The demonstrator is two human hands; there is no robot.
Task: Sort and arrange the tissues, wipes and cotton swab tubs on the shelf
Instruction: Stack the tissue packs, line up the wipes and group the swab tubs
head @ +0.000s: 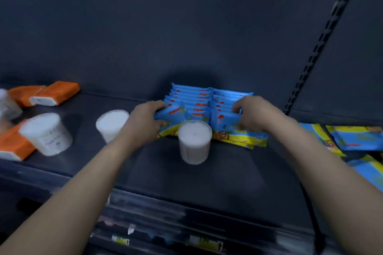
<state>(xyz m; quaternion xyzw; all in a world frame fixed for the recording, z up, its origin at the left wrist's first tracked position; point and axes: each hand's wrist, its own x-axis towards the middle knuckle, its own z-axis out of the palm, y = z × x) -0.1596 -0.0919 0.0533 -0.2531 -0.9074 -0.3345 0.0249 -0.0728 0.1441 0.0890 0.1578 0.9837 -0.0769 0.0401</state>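
Observation:
Two rows of blue wipe packs (204,102) stand on edge at the back middle of the dark shelf (238,172). My left hand (145,119) grips the left end of the front packs, thumb under, fingers on top. At the rows' right end, my right hand (253,113) has its fingers curled over the pack tops. A clear cotton swab tub (194,144) stands just in front of the packs, between my hands. A second tub (110,123) is partly behind my left wrist, and a third (46,133) stands further left.
Orange tissue packs lie at the back left (55,93) and at the front left edge (12,146). Loose blue and yellow wipe packs (356,137) lie on the right. A slotted upright (323,41) rises at the right. Price labels (122,240) line the shelf front.

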